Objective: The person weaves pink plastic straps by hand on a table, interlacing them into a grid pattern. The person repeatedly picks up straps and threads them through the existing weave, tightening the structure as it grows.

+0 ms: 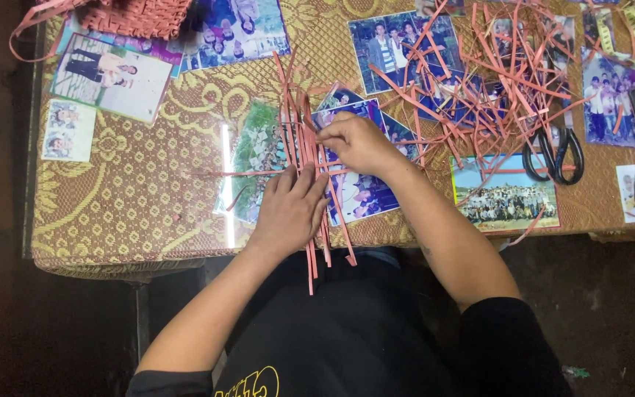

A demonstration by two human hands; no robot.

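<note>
Left hand [289, 209] flat on pink strips [310, 158] (right hand [354, 141] pinching one)

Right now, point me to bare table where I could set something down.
Freest: the gold patterned tablecloth between the small photos at left and the left hand. Crowded: the loose pink strips and scissors right of the right hand.

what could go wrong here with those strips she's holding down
1. The left hand alone pins the upright strips flat; if it lifts, they may slide out of line.
2. The strip ends hang past the table edge and could catch on the lap.
3. The loose pile lies close to the right hand and could tangle in.
</note>
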